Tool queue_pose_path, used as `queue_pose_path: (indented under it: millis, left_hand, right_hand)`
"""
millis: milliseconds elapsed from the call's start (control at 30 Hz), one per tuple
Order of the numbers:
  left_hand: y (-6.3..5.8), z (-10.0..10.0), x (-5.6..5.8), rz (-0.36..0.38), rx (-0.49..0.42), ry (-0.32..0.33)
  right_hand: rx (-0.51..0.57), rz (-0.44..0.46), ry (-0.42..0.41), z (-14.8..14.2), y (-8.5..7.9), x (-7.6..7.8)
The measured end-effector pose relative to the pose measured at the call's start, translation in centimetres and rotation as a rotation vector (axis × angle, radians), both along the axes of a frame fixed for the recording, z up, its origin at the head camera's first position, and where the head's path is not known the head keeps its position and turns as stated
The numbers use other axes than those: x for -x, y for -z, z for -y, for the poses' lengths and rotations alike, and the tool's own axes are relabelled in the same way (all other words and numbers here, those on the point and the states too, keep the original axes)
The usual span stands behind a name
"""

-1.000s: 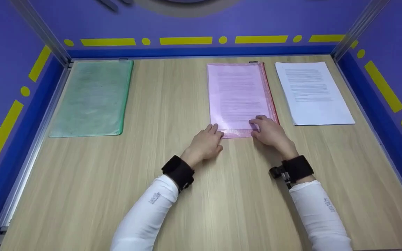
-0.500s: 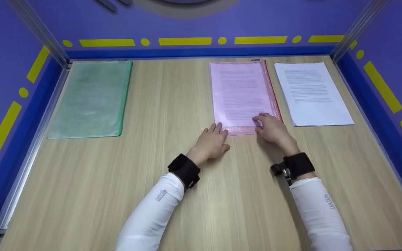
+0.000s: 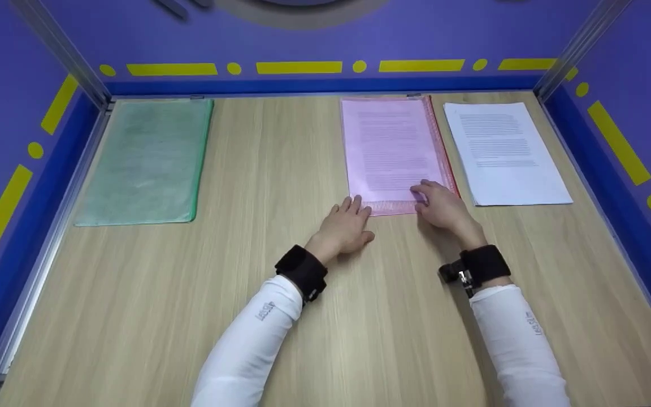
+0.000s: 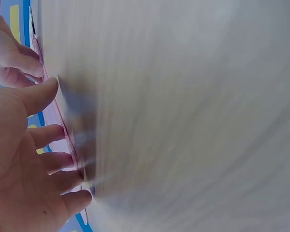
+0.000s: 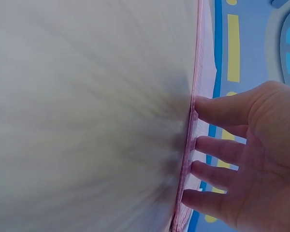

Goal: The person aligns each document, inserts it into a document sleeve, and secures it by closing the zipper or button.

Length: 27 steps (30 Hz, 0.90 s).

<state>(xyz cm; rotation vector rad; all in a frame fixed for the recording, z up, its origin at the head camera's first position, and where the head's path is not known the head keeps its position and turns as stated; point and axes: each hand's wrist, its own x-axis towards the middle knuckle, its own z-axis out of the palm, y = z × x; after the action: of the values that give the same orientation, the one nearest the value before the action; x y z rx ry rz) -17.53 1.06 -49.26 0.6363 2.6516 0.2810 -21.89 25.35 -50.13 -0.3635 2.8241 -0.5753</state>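
A pink see-through zip folder [image 3: 396, 147] lies flat toward the back of the table, printed paper showing inside and a red strip down its right edge. At its near left corner my left hand [image 3: 343, 229] touches it with fairly straight, spread fingertips, the thumb on the wood. My right hand [image 3: 443, 208] rests its fingertips on the near right part, thumb at the near edge. In the right wrist view, the fingertips [image 5: 203, 198] of this hand meet the folder's pink edge [image 5: 188, 140]. Neither hand curls around the folder.
A green zip folder [image 3: 147, 164] lies at the back left of the wooden table [image 3: 269, 169]. To the right of the pink folder is a stack of printed white paper [image 3: 509, 155]. Blue-purple walls [image 3: 303, 45] with yellow marks border the back and sides.
The pink folder has slid a little to the right and away, toward the back wall. Both hands have moved along with it, the left one more to the right.
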Motion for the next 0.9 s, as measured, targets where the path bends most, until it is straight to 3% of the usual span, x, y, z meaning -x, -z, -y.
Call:
queue_pose_path:
  millis: [267,533,700,900]
  left_hand:
    - [0.0,0.0,0.2,-0.004,-0.007,-0.033]
    - [-0.5,0.4,-1.1,-0.012,-0.023,0.000]
    - [-0.8,2.2,-1.6,-0.052,-0.035,-0.013]
    - [-1.2,6.4,-2.5,-0.105,-0.070,-0.071]
  right_hand:
    - [-0.002,-0.022,-0.017,0.1,0.3,0.6]
    - [-0.031,-0.013,0.020,0.5,-0.3,-0.3]
    - [0.018,-0.033,0.043,2.0,-1.2,-0.8]
    - [0.102,-0.051,0.038,3.7,-1.5,-1.1]
